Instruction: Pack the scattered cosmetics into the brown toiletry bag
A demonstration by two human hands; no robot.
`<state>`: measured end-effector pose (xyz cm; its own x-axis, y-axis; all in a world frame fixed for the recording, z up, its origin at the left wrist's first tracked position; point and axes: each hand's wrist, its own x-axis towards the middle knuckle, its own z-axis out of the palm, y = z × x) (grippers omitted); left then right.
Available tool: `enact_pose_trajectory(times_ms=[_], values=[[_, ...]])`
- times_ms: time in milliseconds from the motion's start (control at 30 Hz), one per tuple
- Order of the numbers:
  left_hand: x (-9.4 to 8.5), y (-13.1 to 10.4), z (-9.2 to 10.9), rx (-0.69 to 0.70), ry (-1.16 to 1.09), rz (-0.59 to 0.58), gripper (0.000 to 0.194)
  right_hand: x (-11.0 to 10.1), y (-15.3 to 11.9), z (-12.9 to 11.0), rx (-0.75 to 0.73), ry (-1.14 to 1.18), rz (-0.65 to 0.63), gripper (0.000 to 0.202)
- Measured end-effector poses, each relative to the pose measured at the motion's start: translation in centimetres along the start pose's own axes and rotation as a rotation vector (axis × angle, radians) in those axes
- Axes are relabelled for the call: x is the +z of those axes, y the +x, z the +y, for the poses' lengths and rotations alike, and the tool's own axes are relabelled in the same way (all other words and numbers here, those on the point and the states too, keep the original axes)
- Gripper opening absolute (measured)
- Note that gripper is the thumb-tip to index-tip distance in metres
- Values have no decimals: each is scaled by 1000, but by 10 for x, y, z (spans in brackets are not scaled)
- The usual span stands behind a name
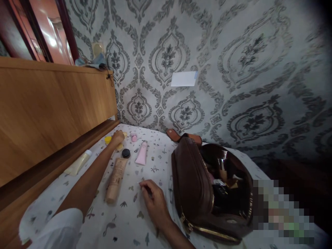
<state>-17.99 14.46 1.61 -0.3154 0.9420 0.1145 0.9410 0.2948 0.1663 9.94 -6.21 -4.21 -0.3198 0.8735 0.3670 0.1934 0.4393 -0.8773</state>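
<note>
My left hand (118, 138) reaches to the far left of the patterned sheet, among small yellow items; its fingers are too small to make out. A yellow jar (108, 139) lies just left of it, a pink jar (134, 138) to its right. Nearer are a black-lidded jar (126, 153), a pink tube (141, 154) and a large beige tube (116, 180). A cream tube (78, 163) rests left of my forearm. My right hand (153, 200) hovers left of the open brown bag (193, 176), fingers curled, thumb and forefinger near each other; what they may hold is unclear.
The bag's open compartment holds several cosmetics. A brown leather case (190, 137) lies behind it against the patterned wall. A wooden panel (57, 103) borders the sheet (160, 166) on the left, with blue cloth (92, 63) on top.
</note>
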Motion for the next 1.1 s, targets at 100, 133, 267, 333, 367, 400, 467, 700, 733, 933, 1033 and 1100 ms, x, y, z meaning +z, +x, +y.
enact_pose_trajectory(times_ms=[100, 133, 267, 333, 367, 400, 467, 700, 733, 933, 1033, 1100], values=[[-2, -5, 12, 20, 4, 100, 38, 1, 0, 3, -7, 9, 6, 22], [-3, -8, 17, 52, 3, 122, 39, 1, -1, 3, -7, 10, 4, 22], [-1, -18, 39, 217, -7, 120, 40, 2, -1, 5, 3, 26, -8, 22], [4, -22, 48, 259, -5, 81, 39, 2, 0, 5, 3, 26, -9, 22], [7, -24, 52, 263, -2, 58, 39, 2, 0, 5, 1, 23, -12, 22], [10, -25, 55, 261, 2, 37, 38, 2, 0, 5, 0, 20, -16, 23], [15, -28, 59, 248, 11, 6, 37, 2, 1, 5, 0, 18, -25, 22], [10, -44, 67, 284, 8, -39, 34, 1, 2, 5, -7, 8, -26, 22], [8, -47, 68, 293, 4, -46, 34, 1, 2, 5, -5, 4, -27, 22], [-1, -65, 70, 326, -38, -93, 33, 1, 4, 6, 11, -27, -41, 25], [-8, -81, 69, 338, -58, -72, 30, 1, 3, 6, 18, -36, -42, 27], [-12, -94, 66, 335, -66, -32, 30, 1, 4, 5, 14, -30, -46, 27]])
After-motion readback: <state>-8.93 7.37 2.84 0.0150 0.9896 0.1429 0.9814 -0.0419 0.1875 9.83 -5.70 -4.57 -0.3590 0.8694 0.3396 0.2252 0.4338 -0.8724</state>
